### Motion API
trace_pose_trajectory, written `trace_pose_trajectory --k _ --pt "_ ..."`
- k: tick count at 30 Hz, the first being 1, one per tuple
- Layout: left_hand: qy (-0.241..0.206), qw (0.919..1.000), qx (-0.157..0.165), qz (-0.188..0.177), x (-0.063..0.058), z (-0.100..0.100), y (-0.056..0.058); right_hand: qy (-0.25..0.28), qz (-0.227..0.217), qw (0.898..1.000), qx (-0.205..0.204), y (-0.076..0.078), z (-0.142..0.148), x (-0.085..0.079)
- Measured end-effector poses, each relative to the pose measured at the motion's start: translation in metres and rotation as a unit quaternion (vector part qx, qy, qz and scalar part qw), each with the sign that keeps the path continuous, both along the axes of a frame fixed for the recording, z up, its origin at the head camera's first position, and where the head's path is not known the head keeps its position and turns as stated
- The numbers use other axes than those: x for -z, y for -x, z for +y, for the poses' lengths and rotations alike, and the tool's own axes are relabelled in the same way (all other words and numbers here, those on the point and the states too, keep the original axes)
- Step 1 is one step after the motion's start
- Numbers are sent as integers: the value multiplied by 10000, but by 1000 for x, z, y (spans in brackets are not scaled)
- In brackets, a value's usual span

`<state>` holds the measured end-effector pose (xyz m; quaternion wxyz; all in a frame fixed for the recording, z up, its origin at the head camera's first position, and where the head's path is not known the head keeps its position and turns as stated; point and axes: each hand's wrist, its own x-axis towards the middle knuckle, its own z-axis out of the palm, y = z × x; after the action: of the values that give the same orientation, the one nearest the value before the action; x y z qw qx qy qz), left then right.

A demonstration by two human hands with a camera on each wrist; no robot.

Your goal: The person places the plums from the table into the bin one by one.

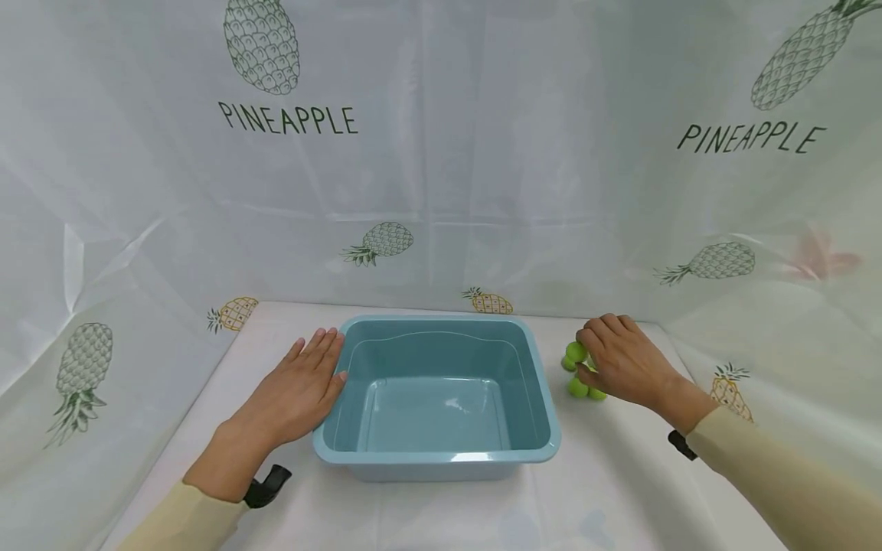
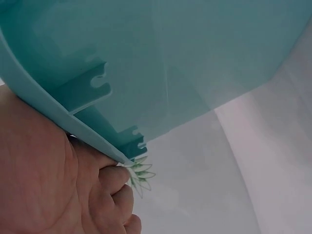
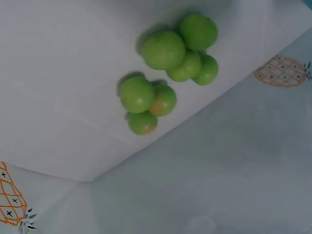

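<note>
The blue-green basin (image 1: 437, 458) could skid if the left hand (image 1: 296, 390), its fingers extended flat against the left side, pushes too hard. Near the bent fingers of the right hand (image 1: 628, 366), whose hold on any I cannot tell, the green balls (image 1: 577, 388) could roll apart if nudged: they sit clustered just right of the basin, smooth, round, a couple tinged orange.

green balls (image 1: 578, 388) partly hidden by the right fingers (image 1: 592, 340), basin (image 2: 204, 53) cropped in left wrist view
</note>
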<state>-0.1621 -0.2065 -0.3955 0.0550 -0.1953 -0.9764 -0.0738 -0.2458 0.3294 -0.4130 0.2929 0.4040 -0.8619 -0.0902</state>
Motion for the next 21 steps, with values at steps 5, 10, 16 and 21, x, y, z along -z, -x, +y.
trace_pose_trajectory --k 5,10,16,21 --pt "21 10000 -16 -16 0 0 0 236 189 9991 -313 7 -21 -29" --pt "35 10000 7 -28 -2 0 0 313 -5 9984 -472 10 -54 -60" --pt "-24 10000 15 -32 -3 1 0 259 -372 9961 -761 13 -105 -87" --pt "-85 9999 -23 -100 -1 0 -1 143 -616 9925 -1049 16 -150 -94"
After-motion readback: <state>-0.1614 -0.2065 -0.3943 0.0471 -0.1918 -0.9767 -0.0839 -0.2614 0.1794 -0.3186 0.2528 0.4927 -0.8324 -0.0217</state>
